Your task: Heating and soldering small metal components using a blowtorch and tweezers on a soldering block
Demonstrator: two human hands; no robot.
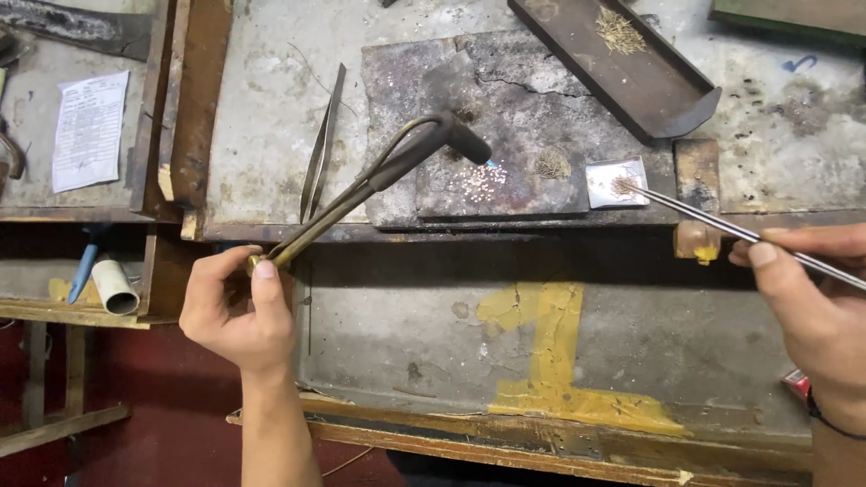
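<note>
— What did the left hand (236, 311) have?

— Its grip was clenched on a brass-handled torch (379, 171), the small blue flame (492, 164) over tiny bright pieces (483, 183) on a scorched grey slab (505, 117) on the bench (631, 334).

— The right hand (812, 298)?

— It pinched long steel tweezers (722, 225), tips in a small square metal dish (616, 182).

2 hands (236, 311) (812, 298), 1 torch (379, 176), 2 tweezers (722, 225) (322, 144), 1 dark tray (622, 63), 1 small metal dish (618, 183), 1 paper sheet (88, 131).

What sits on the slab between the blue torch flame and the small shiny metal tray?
In the head view, a small tuft of fine wire lies on the dark scorched slab between blue torch flame and small shiny metal tray.
</note>
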